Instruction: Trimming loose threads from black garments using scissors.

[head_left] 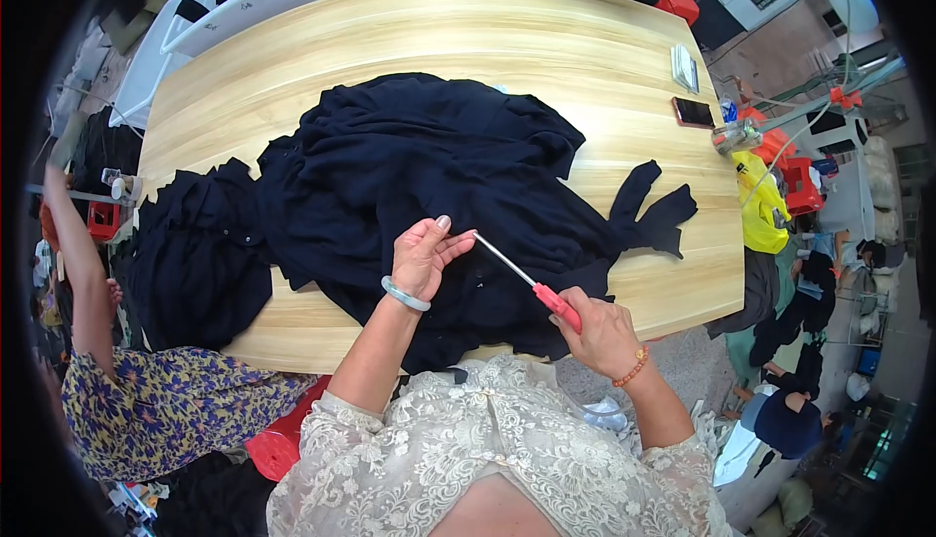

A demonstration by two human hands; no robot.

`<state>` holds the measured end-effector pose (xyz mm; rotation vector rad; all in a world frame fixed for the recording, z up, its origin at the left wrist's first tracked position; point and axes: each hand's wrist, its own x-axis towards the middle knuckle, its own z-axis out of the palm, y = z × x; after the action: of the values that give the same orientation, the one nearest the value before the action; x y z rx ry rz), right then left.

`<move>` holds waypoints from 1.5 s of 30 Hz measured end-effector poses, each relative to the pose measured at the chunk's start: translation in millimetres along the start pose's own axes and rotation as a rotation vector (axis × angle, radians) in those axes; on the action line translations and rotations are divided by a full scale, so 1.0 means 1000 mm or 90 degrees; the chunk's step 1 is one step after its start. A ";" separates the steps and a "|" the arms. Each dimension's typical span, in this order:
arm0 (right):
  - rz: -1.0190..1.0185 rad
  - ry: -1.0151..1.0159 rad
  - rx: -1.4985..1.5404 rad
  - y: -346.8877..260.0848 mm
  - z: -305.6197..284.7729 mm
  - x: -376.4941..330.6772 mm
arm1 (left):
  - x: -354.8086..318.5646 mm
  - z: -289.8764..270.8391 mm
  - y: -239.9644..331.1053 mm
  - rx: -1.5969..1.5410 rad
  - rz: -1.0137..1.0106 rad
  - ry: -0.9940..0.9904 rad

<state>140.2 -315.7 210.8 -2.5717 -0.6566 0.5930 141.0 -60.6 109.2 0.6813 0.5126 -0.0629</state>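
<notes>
My right hand [602, 334] is wrapped round the red handle of a screwdriver-like tool [507, 264] with a thin metal shaft. The shaft slants up to the left, its tip meeting the fingertips of my left hand [425, 259]. On that hand the thumb stands apart from the fingers, which are stretched toward the tip; the fine end of the tool is too small to make out. Under both hands a dark navy knitted garment [429, 157] lies spread and rumpled on the wooden table [390, 20].
A second dark garment heap [200, 254] lies at the table's left, by a person in a flowered top [175, 410]. At the right edge are a phone [693, 112] and a small stack of cards [684, 69]. A white bin [253, 11] stands at the far left, a yellow bag [760, 206] off the right edge.
</notes>
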 end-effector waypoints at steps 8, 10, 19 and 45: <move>-0.010 -0.022 0.039 -0.001 -0.002 0.010 | 0.002 0.011 0.013 0.052 0.003 0.010; -0.013 0.050 0.066 0.003 0.000 0.012 | 0.023 0.016 0.027 0.054 0.061 -0.026; 0.072 0.101 0.069 0.034 0.004 0.006 | 0.001 -0.025 -0.002 0.570 0.098 -0.052; 0.010 -0.120 -0.035 0.007 -0.008 -0.005 | 0.001 -0.013 -0.024 0.625 0.263 -0.038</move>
<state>142.6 -326.0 215.1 -2.5948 -0.7244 0.8419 131.2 -71.1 86.0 1.7286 0.2487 0.0616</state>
